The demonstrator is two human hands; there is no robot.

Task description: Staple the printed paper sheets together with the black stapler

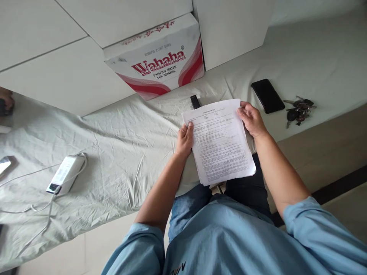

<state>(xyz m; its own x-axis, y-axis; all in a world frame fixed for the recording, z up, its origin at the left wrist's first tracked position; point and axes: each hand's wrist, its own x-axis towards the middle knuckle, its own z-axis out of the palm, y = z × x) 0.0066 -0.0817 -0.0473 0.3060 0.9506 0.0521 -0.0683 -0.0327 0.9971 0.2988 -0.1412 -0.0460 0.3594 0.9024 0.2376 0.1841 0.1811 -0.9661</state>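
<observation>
A stack of printed paper sheets point(222, 147) is held up in front of my lap, its text side facing me. My left hand point(185, 138) grips the left edge near the top, thumb on the front. On the upper right corner, my right hand point(252, 117) pinches the sheets between thumb and fingers. The lower edges of the sheets fan out slightly. Just behind the top edge, a small black object point(195, 101) lies on the cloth, partly hidden by the paper.
A Wahaba-style red and white water carton point(160, 63) stands against white panels point(57, 72). On the cloth-covered surface point(114, 152) lie a black phone point(268, 95), a bunch of keys point(299, 110) and a white power bank point(65, 173) with cables. Part of another person's hand point(7, 101) shows at the left edge.
</observation>
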